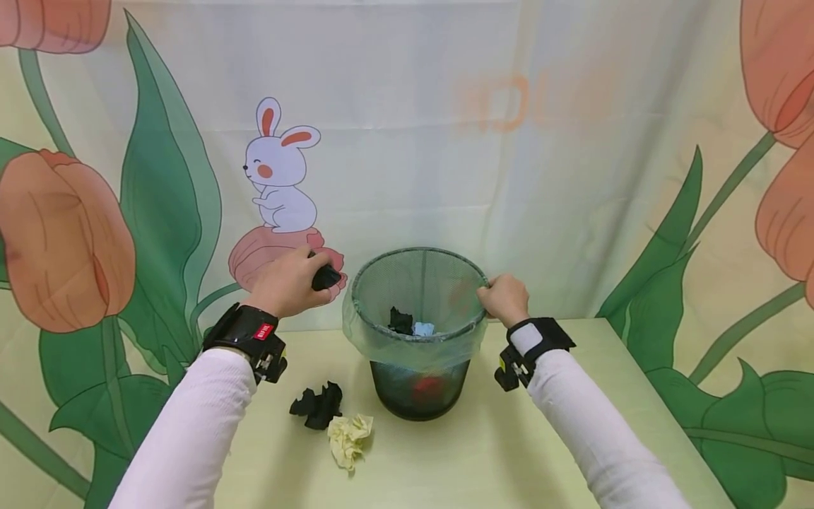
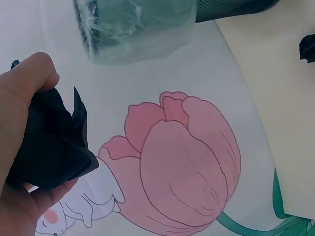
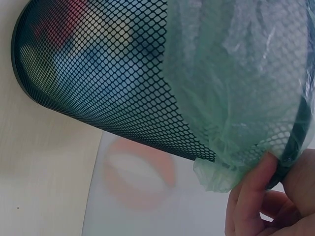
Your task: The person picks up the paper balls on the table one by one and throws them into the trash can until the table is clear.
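My left hand (image 1: 289,281) grips a crumpled ball of black paper (image 2: 51,142), raised to the left of the bin's rim. A black mesh wastebasket (image 1: 420,396) stands upright on the table, lined with a thin green plastic bag (image 1: 413,357) folded over its rim. With my right hand (image 1: 505,298) I pinch the rim and bag at the right side; the right wrist view shows the fingers (image 3: 253,194) curled over that edge. Inside the bin, a black crumpled paper (image 1: 400,322) and a light blue one (image 1: 423,329) are visible. Red and other colours show blurred through the mesh.
Another black crumpled paper (image 1: 318,405) and a pale yellow crumpled paper (image 1: 349,440) lie on the light table (image 1: 483,474), left of the bin's base. Behind hangs a cloth backdrop (image 1: 407,155) printed with tulips and a rabbit.
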Tool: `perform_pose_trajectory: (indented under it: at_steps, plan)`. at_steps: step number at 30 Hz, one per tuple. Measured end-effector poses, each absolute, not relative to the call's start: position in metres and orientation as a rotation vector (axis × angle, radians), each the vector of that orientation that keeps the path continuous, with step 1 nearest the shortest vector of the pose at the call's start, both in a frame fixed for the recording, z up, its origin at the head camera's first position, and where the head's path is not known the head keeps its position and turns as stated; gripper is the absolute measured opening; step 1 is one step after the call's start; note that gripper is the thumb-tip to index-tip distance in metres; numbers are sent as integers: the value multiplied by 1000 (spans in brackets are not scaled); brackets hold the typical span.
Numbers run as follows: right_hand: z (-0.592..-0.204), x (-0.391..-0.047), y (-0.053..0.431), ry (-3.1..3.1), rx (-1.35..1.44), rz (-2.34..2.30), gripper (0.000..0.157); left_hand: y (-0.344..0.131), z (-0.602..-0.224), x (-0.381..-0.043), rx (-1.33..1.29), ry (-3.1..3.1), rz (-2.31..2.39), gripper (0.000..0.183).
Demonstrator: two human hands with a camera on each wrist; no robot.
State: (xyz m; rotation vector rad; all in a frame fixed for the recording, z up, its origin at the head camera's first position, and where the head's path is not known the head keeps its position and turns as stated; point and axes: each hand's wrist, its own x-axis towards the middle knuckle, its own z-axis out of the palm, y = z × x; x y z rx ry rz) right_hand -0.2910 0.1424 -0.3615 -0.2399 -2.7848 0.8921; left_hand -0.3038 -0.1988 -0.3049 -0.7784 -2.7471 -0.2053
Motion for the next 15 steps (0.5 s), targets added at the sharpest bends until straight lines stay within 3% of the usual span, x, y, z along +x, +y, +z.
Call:
perform_pose_trajectory:
  at_steps: [15]
  plan:
    - [-360, -290, 142, -2782, -226, 905, 45, -147, -297, -300, -862, -2751, -202, 39]
